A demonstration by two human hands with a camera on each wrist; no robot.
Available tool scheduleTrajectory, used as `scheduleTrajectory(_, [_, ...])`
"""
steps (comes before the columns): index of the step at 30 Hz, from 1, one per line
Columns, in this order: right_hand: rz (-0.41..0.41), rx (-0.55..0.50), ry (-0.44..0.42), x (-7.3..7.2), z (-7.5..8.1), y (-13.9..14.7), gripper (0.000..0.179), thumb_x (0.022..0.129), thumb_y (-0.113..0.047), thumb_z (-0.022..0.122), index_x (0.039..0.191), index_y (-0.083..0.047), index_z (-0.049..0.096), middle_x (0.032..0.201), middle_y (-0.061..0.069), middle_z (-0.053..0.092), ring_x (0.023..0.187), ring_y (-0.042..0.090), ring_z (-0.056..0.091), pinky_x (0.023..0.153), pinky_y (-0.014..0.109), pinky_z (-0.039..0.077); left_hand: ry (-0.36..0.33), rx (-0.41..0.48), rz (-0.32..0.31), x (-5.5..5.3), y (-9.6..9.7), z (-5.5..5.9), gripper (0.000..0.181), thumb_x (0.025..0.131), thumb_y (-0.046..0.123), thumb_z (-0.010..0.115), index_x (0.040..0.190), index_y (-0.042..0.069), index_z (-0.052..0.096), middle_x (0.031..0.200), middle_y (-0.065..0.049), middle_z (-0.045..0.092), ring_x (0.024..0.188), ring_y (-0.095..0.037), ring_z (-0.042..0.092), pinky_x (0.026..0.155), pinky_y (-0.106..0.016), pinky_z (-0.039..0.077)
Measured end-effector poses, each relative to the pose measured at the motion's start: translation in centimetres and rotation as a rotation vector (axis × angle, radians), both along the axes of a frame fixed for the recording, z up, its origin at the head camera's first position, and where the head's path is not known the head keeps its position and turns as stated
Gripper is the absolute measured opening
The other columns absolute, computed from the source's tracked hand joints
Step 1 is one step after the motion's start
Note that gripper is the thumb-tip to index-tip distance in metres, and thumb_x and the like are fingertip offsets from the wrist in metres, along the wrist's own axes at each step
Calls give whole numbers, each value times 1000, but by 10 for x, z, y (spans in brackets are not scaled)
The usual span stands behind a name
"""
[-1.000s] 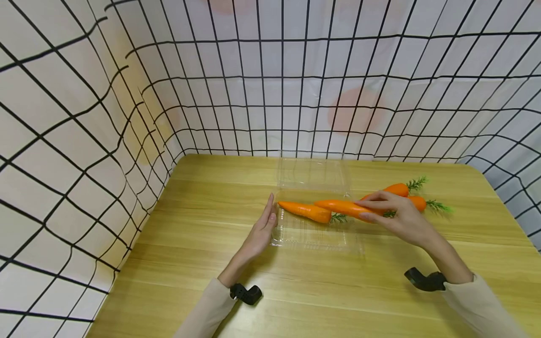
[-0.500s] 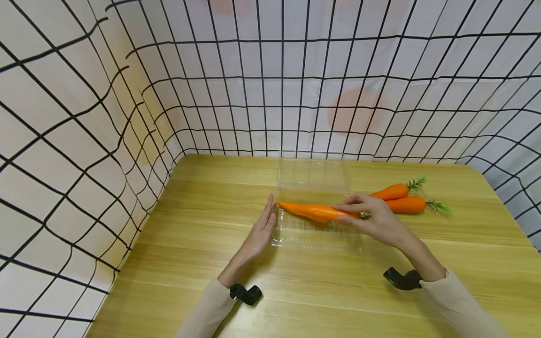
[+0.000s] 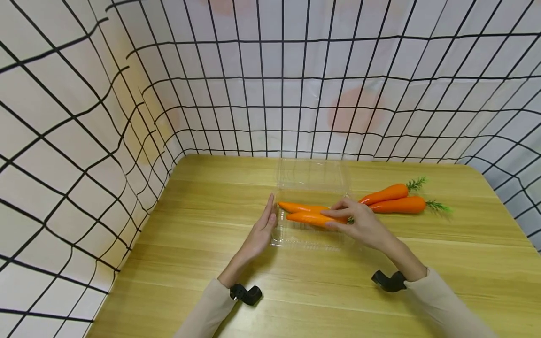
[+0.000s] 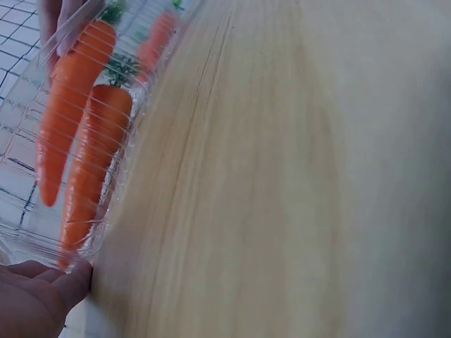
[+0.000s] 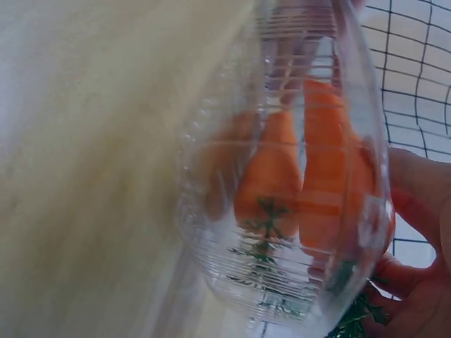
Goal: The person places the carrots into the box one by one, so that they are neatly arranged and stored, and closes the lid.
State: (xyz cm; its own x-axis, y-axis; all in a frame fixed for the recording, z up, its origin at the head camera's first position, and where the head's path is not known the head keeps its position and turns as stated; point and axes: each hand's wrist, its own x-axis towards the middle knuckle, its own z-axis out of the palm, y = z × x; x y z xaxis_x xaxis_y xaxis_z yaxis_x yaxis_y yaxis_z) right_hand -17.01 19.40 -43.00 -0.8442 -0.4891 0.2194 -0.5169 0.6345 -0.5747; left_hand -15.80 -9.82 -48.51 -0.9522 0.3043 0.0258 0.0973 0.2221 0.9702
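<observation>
A clear plastic clamshell box [image 3: 313, 239] lies with its lid folded back on the table. Inside it rests one orange carrot [image 3: 296, 206], its green top toward the right. My right hand [image 3: 359, 223] pinches a second carrot [image 3: 308, 218] by its thick end, over the box and in front of the first; in the left wrist view this held carrot [image 4: 62, 127] tilts above the lying carrot [image 4: 95, 162]. My left hand [image 3: 258, 232] touches the left side of the box with straight fingers. Through the box wall, the right wrist view shows the right hand [image 5: 416, 232] at the carrot.
Two more carrots, a rear one [image 3: 386, 193] and a front one [image 3: 401, 205], lie on the wooden table [image 3: 203, 211] right of the box. The transparent lid [image 3: 313, 172] reaches toward the white cloth wall with black grid lines [image 3: 270, 94] at the back.
My right hand has carried the held carrot leftward over the box, then slightly toward the near side, so the carrot beneath shows again. My left hand has stayed at the box's side.
</observation>
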Motion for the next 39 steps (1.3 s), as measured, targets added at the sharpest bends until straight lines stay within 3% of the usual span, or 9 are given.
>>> scheduleTrajectory(21, [8,35,89,-4,-15,-11,31,89,-18,82,119,-12,80,106,8,68,94,20,58,75,30,47,40,-53,12,-1,0,0,59,115,16,29,168,14,4,173,-17,15,159,-37,21,130,-55,21])
scheduleTrajectory(30, [7,37,146,-6,-20,-18,30,86,-14,84,115,-9,81,101,7,66,91,19,56,74,29,46,33,-48,9,-1,1,2,59,115,15,28,168,13,3,173,-17,15,159,-37,22,129,-54,23])
scheduleTrajectory(39, [-8,50,104,-9,-21,-20,32,87,-15,83,118,-10,80,104,8,63,92,20,54,75,30,44,30,-44,11,-1,1,2,59,115,16,27,168,14,3,174,-14,11,159,-35,21,130,-52,21])
